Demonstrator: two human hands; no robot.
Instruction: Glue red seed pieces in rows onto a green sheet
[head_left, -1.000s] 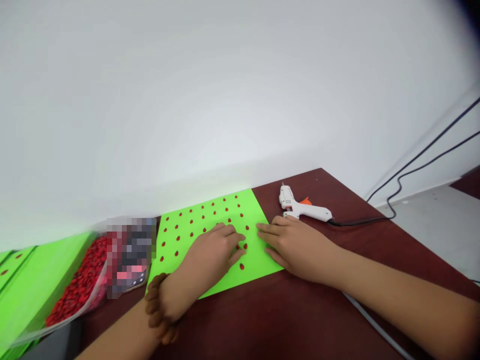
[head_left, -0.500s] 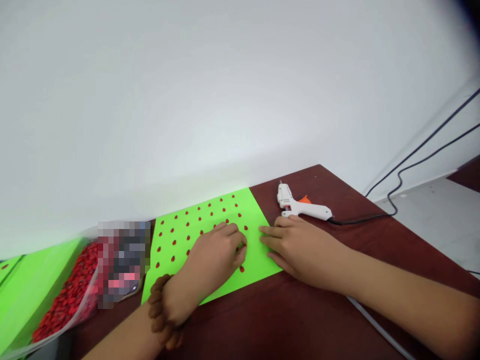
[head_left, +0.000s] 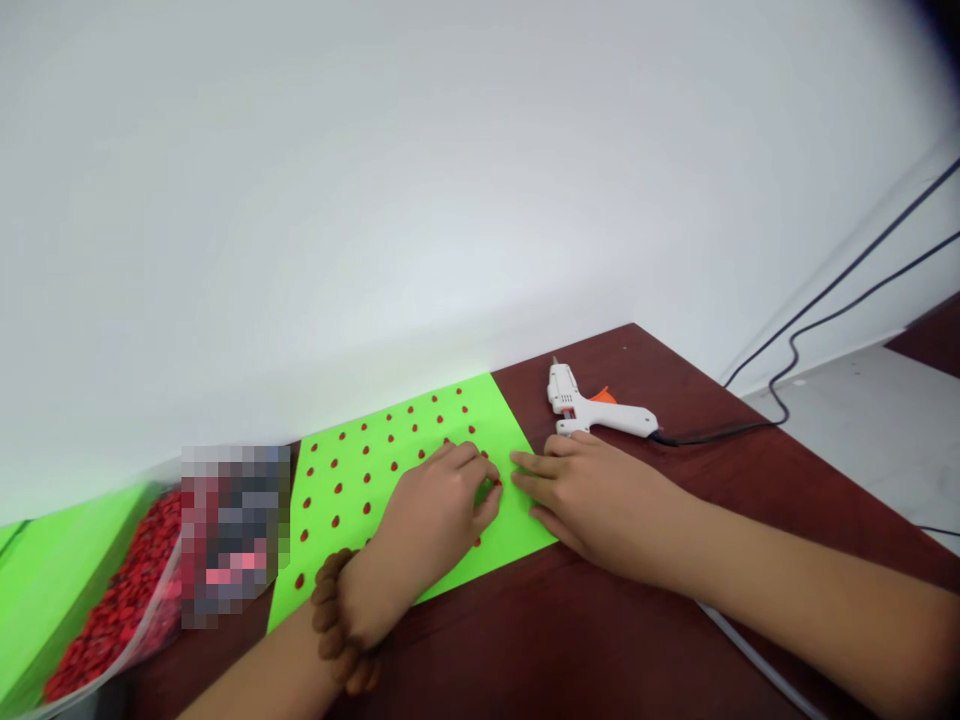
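A bright green sheet [head_left: 517,510] lies on the dark red-brown table, dotted with rows of small red seed-like pieces [head_left: 338,489]. Over its right half is my left hand [head_left: 442,505], wearing a brown bead bracelet [head_left: 341,625] on the wrist. Its thumb and forefinger are curled together around one red seed-like piece [head_left: 498,483] at the sheet's surface. My right hand [head_left: 581,490] rests palm down across the sheet's right edge, fingers stretched out and holding nothing. Its fingertips are close to the left hand's. Part of the rows is hidden behind my left hand.
Just beyond my right hand lies a white glue gun [head_left: 611,417] with an orange trigger, its black cord [head_left: 720,440] running right off the table. At left are a clear bag of red pieces [head_left: 112,620], a stack of green sheets [head_left: 67,570] and a blurred-out item [head_left: 236,540]. A white wall stands behind.
My left hand has shifted slightly right over the sheet, carrying the red piece down toward the right edge. My right hand stays in place. The whole view has shifted a little.
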